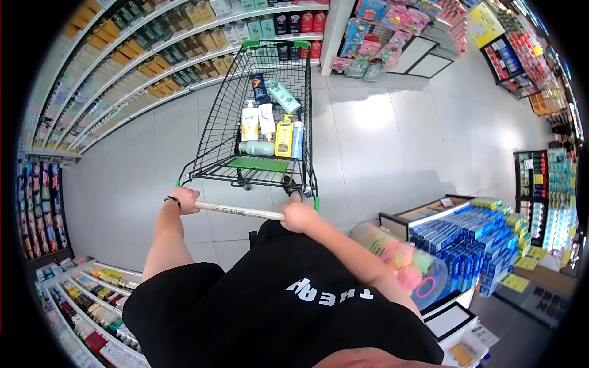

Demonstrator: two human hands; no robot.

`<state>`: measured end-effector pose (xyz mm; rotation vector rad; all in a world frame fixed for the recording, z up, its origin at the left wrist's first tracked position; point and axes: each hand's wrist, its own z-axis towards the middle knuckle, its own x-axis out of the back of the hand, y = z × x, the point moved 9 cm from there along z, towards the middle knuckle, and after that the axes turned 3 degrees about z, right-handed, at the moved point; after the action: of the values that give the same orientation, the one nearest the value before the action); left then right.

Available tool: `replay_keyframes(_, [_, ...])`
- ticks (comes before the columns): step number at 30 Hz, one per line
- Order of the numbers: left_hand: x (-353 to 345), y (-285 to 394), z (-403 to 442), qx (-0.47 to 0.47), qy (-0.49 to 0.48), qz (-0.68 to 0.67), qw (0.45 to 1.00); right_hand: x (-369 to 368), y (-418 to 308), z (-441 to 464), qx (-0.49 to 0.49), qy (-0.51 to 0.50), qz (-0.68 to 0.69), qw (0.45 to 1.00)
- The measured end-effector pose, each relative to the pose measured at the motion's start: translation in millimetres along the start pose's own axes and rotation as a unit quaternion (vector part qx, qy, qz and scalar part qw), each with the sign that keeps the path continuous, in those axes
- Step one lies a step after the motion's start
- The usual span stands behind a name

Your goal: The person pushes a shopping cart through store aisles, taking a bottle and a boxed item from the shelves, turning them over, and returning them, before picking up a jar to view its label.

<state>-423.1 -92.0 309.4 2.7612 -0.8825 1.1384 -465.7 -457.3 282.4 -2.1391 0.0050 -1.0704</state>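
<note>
My left hand, with a dark band at the wrist, is wrapped round the left end of the shopping cart's handle. Near the other end, my right hand grips the same bar. Ahead of me stands the black wire shopping cart with green trim. In its basket lie a white pump bottle, a yellow pump bottle, a white tube, a teal bottle, a dark blue bottle, a grey-green bottle and a slim blue-and-white package.
Shelves of bottles curve along the left and front. A rack of colourful packets stands ahead right. Close on my right are a clear bin of soft pastel items and a display of blue boxes. Grey tiled floor surrounds the cart.
</note>
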Motion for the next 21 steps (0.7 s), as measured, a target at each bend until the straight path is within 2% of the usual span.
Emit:
replay_keyframes(2, [2.2, -18.6, 9.5, 0.002, -0.002, -0.003, 1.0, 20.6, -0.3, 22.5, 0.007, -0.005, -0.01, 1.0])
replay_keyframes(3, [4.2, 38.8, 6.5, 0.013, 0.002, -0.005, 1.0, 13.1, 33.4, -17.4, 0.021, 0.005, -0.016, 1.0])
replay_keyframes(7, [24.4, 9.9, 19.3, 0.02, 0.004, -0.065, 0.998, 58.1, 40.5, 36.5, 0.042, 0.02, -0.033, 0.998])
replay_keyframes(9, [31.3, 9.2, 31.0, 0.019, 0.01, -0.09, 0.996, 96.7, 46.3, 50.5, 0.107, 0.076, -0.097, 0.987])
replay_keyframes(10, [30.6, 65.5, 29.1, 0.027, 0.027, -0.115, 0.993, 96.6, 79.8, 14.5, 0.11, 0.081, -0.099, 0.986])
replay_keyframes(12, [44.7, 68.0, 40.6, 0.034, 0.04, -0.17, 0.984, 136.2, 101.3, 47.9, 0.063, 0.08, -0.158, 0.982])
replay_keyframes(16, [83.1, 101.1, 66.1, 0.048, 0.022, -0.254, 0.966, 206.4, 145.3, 93.3, 0.008, 0.022, -0.181, 0.983])
replay_keyframes(17, [88.2, 152.6, 66.2, 0.055, 0.017, -0.27, 0.961, 210.3, 170.4, 64.4, 0.012, 0.044, -0.205, 0.978])
replay_keyframes(21, [130.7, 171.5, 86.4, 0.086, 0.008, -0.378, 0.922, 264.2, 189.3, 111.3, 0.049, 0.081, -0.278, 0.956])
